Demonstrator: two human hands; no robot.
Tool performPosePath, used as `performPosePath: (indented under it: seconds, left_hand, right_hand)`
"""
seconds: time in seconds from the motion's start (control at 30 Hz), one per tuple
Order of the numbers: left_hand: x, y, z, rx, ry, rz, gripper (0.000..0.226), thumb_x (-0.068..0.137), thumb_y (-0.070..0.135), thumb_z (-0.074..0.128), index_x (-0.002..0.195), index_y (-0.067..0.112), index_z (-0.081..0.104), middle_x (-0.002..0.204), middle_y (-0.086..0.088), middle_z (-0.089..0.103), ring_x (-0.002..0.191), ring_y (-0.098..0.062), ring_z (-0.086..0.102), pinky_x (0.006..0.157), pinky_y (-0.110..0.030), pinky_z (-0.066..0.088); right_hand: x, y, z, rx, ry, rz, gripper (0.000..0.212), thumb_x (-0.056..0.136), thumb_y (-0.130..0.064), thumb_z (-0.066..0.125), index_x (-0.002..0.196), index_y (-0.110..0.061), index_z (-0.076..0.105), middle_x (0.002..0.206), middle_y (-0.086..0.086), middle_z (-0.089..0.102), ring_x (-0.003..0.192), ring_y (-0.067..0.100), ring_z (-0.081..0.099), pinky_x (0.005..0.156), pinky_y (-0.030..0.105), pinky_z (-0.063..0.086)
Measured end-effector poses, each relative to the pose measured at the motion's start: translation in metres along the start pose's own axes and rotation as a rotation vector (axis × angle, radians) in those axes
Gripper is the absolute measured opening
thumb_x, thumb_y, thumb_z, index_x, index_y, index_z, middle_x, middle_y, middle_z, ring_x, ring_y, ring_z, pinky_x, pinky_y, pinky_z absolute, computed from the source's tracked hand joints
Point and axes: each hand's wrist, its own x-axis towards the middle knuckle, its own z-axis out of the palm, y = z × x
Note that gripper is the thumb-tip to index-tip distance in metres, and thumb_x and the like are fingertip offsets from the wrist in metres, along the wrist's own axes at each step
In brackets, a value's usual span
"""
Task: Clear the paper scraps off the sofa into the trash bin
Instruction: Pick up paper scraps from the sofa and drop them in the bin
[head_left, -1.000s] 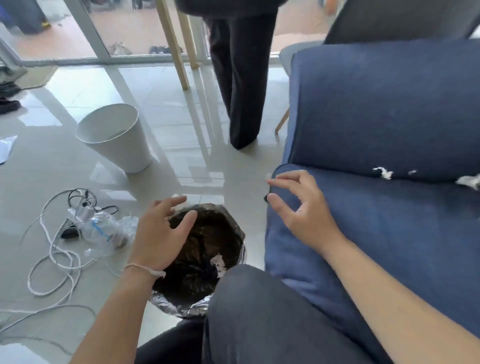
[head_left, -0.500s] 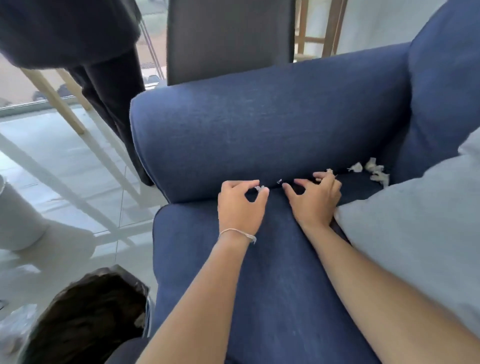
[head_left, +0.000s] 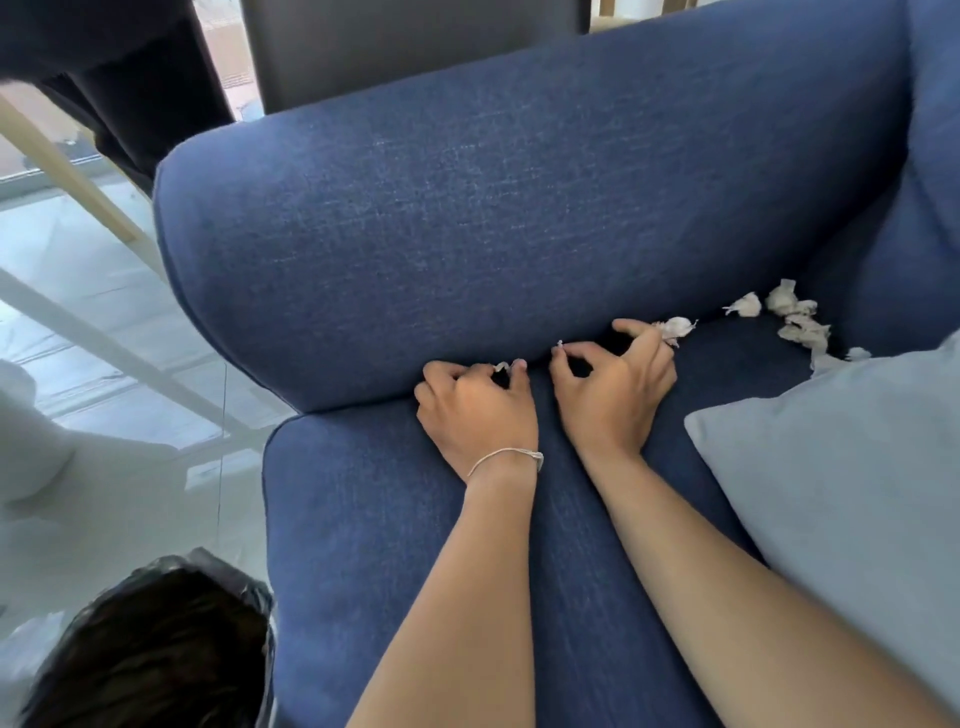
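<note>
Both your hands rest on the blue sofa (head_left: 467, 234) seat, right at the crease where the seat cushion meets the padded armrest; your left hand (head_left: 480, 410), with a thin white string bracelet (head_left: 506, 457) at the wrist, has its fingers curled in tight, and thumb and forefinger pinch a tiny white paper scrap (head_left: 502, 367) at the crease; your right hand (head_left: 615, 392) sits just beside it, fingers half curled, thumb and forefinger nipped together on a very small white fleck (head_left: 560, 343), though it is too small for me to say whether you truly have hold of it; a larger crumpled scrap (head_left: 678, 328) lies against your right hand's outer fingers, touching them, and I cannot tell whether those fingers grip it or merely rest on it; further to the right along the same crease, toward the corner of the sofa, lie more loose crumpled scraps (head_left: 789, 314), apart from your hands; a pale grey cushion (head_left: 841, 483) lies on the seat to the right, just beside your right forearm; the trash bin (head_left: 156, 644), lined with a dark bag, stands on the tiled floor at the lower left, just beside the front corner of the sofa, well apart from both hands; beyond the armrest a standing person's dark trouser leg (head_left: 140, 78) shows at the upper left.
</note>
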Motion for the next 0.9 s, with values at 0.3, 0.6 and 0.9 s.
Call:
performPosePath:
  seconds: [0.3, 0.6, 0.9]
  left_hand:
    - [-0.001, -0.003, 0.001, -0.048, 0.005, 0.010, 0.014, 0.082, 0.038, 0.071, 0.076, 0.027, 0.077, 0.096, 0.005, 0.052, 0.093, -0.021, 0.049, 0.090, -0.038, 0.043]
    - [-0.019, -0.056, -0.099, -0.405, 0.077, -0.053, 0.013, 0.084, 0.032, 0.074, 0.071, 0.031, 0.073, 0.091, 0.009, 0.052, 0.090, -0.013, 0.053, 0.081, -0.011, 0.037]
    - [0.008, -0.227, -0.263, -0.153, 0.304, -0.232, 0.014, 0.079, 0.033, 0.079, 0.082, 0.020, 0.078, 0.093, -0.004, 0.061, 0.096, -0.023, 0.058, 0.088, -0.032, 0.044]
  right_hand:
    - [-0.001, -0.004, -0.003, 0.003, 0.001, -0.008, 0.014, 0.079, -0.041, 0.073, 0.073, -0.029, 0.075, 0.116, 0.005, 0.055, 0.116, 0.028, 0.045, 0.106, 0.047, 0.034]
    - [-0.037, -0.040, -0.030, 0.154, -0.047, -0.171, 0.012, 0.078, -0.034, 0.076, 0.070, -0.025, 0.075, 0.114, 0.002, 0.059, 0.119, 0.030, 0.055, 0.106, 0.049, 0.034]
    - [-0.131, -0.161, -0.034, 0.421, -0.315, -0.356, 0.010, 0.081, -0.033, 0.077, 0.073, -0.027, 0.076, 0.112, -0.001, 0.057, 0.113, 0.025, 0.048, 0.100, 0.040, 0.032]
